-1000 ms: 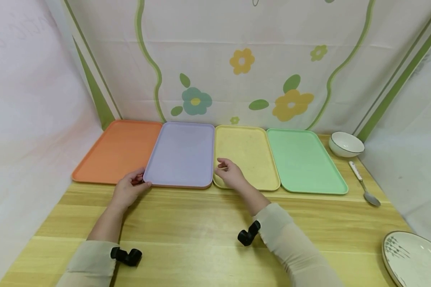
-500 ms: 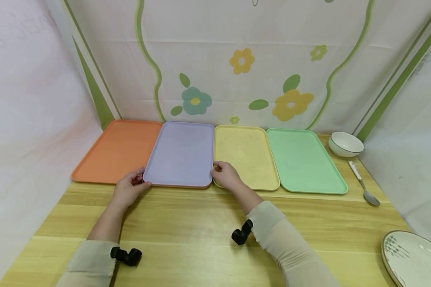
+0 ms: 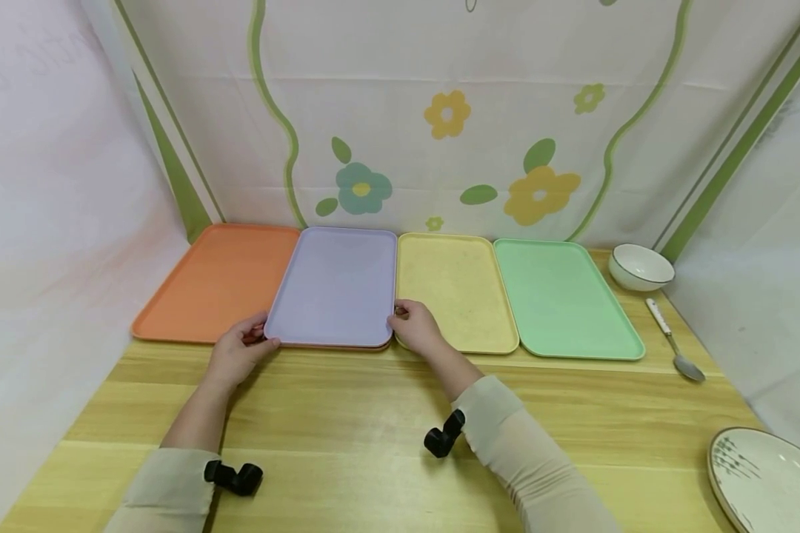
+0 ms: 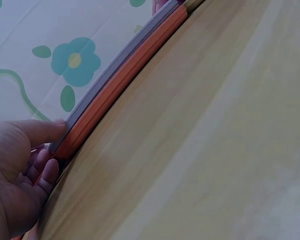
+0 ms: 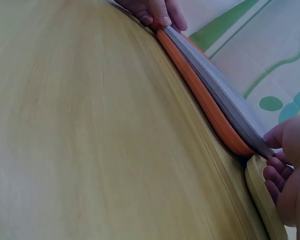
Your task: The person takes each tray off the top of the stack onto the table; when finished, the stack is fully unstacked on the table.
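Note:
In the head view a lilac tray (image 3: 336, 285) lies on top of an orange tray, whose edge (image 5: 202, 102) shows below it in the right wrist view. My left hand (image 3: 235, 355) holds the lilac tray's near left corner, thumb on the rim and fingers curled low at the side. At the near right, my right hand (image 3: 418, 328) pinches the lilac tray's rim between thumb and fingers. A thin gap shows between the two stacked trays at that right corner in the right wrist view. The right fingers hang over the yellow tray's (image 3: 456, 289) edge.
Another orange tray (image 3: 216, 285) lies to the left, and a green tray (image 3: 563, 296) to the right. Beyond it stand a white bowl (image 3: 642, 268) and a spoon (image 3: 670, 337). A patterned plate (image 3: 770, 485) sits at the near right of the wooden table (image 3: 347, 444).
My right hand has moved left from over the yellow tray and taken hold of the lilac tray's right rim. That near edge has risen slightly. The left hand has stayed in place.

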### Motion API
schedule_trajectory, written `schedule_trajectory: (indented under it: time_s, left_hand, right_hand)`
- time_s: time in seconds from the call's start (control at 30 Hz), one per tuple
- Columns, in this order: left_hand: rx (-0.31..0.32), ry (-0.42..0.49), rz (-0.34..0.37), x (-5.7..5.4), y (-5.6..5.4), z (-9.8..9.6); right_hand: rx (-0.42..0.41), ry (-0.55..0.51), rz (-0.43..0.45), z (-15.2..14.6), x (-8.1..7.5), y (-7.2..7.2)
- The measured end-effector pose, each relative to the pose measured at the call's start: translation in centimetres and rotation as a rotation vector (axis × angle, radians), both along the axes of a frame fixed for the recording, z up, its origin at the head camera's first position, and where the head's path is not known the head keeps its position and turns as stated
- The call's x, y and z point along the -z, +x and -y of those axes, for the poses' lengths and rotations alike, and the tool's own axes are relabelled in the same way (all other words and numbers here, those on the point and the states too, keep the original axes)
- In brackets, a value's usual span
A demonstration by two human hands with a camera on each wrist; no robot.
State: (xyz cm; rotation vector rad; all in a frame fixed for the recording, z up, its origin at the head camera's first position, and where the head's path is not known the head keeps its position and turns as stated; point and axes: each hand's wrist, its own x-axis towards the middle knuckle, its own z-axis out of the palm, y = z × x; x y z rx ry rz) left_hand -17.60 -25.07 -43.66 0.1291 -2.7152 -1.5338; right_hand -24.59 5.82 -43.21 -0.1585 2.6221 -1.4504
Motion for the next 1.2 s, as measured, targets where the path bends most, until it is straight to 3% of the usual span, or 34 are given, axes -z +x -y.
schedule_trajectory:
  time_s: [0.2,0.43,0.67,0.97,1.2]
  left_hand:
    - [-0.012,0.038,-0.001,0.0,0.2,0.0]
    - [-0.019,0.031,-0.001,0.4,0.0,0.2]
    - [-0.014,0.044,-0.009,0.6,-0.2,0.2]
    - [0.011,0.029,0.008,0.4,-0.1,0.3]
    - [0.017,-0.057,-0.004,0.4,-0.1,0.7]
  right_hand:
    - [0.061,-0.248,0.076,0.5,-0.4,0.4]
    - [0.015,-0.423,0.145,0.9,-0.3,0.4]
    - [0.029,-0.454,0.14,1.0,-0.2,0.5]
    - [0.07,-0.49,0.132,-0.4,-1.0,0.6]
    - [0.061,-0.524,0.118,-2.4,-1.6,0.5]
